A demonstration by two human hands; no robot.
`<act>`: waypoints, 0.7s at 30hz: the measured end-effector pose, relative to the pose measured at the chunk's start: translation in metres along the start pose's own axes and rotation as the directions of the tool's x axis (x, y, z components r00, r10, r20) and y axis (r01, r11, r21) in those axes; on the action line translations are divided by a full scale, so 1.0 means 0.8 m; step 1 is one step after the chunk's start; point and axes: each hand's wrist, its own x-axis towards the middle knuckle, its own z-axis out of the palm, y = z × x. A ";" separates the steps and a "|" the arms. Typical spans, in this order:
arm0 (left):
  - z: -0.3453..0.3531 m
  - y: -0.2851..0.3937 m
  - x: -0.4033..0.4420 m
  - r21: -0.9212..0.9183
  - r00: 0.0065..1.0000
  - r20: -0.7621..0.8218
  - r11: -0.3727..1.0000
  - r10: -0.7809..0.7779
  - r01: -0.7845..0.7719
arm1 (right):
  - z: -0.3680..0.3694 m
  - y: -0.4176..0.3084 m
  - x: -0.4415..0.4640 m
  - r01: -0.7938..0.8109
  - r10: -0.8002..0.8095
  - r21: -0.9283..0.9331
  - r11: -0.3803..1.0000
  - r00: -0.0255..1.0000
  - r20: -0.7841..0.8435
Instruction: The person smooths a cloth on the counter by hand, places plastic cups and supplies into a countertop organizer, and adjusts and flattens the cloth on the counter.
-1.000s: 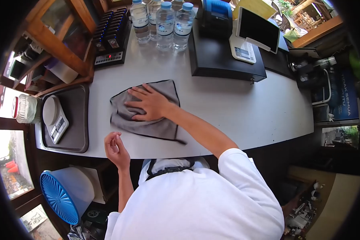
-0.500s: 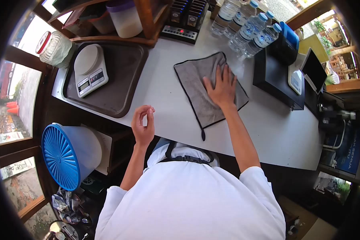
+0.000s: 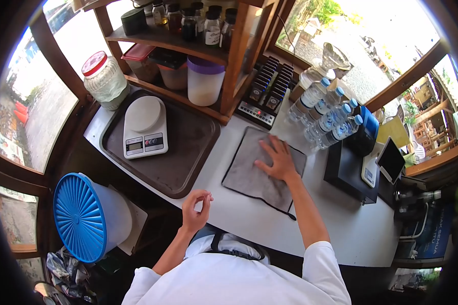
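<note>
A grey microfibre cloth [image 3: 239, 170] with a dark border lies spread on the white counter [image 3: 216, 211]. My right hand [image 3: 278, 160] rests flat on its right part, fingers spread and palm down. A dark corner loop of the cloth sticks out beside my right forearm. Over the counter's front edge, left of the cloth, is my left hand [image 3: 196, 209]. Its fingers curl in toward the thumb, and I see nothing held in them. Nearest to that hand is the brown tray [image 3: 188, 152], on which a white digital kitchen scale [image 3: 146, 127] sits.
Several water bottles [image 3: 315, 124] and a black pager charging dock [image 3: 264, 91] stand behind the cloth. On the right is a black box [image 3: 348, 173] near a tablet screen [image 3: 391, 160]. A wooden shelf [image 3: 173, 40] holds jars and tubs. Below left is a blue-lidded bucket [image 3: 81, 218].
The head view has tilted up, so more of the shelf shows. My right hand stays flat on the cloth, which has shifted and turned slightly on the counter. My left hand stays curled.
</note>
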 end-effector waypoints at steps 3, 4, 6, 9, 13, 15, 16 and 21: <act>-0.009 0.000 0.002 0.012 0.999 -0.032 1.000 0.026 -0.026 | 0.029 -0.011 0.009 -0.149 0.129 -0.077 0.986 0.967 -0.218; -0.010 0.000 0.000 0.015 0.999 -0.045 1.000 0.028 -0.027 | 0.036 -0.022 -0.002 -0.028 0.019 -0.079 0.997 0.993 -0.118; -0.009 -0.008 -0.002 0.020 0.997 -0.072 1.000 0.014 -0.012 | 0.024 -0.070 -0.010 0.213 -0.211 -0.035 0.976 0.976 0.056; -0.015 -0.006 -0.001 0.043 0.999 -0.031 0.999 0.032 -0.031 | 0.005 -0.038 0.000 0.303 -0.306 0.074 0.950 0.951 0.035; -0.010 -0.002 0.004 0.028 0.996 -0.030 0.996 0.089 -0.088 | 0.049 -0.034 0.013 -0.068 0.054 -0.058 0.996 0.975 -0.216; -0.004 -0.002 0.007 0.031 0.994 -0.055 0.995 0.097 -0.096 | 0.054 -0.092 -0.004 0.041 -0.054 -0.083 0.996 0.987 -0.154; -0.001 0.004 0.008 0.020 0.994 -0.074 0.996 0.083 -0.081 | 0.051 -0.122 -0.023 0.138 -0.140 -0.038 0.990 0.988 -0.069; 0.004 0.008 0.008 0.033 0.994 -0.014 0.994 0.105 -0.104 | 0.017 -0.077 -0.093 0.196 -0.198 0.060 0.979 0.980 0.026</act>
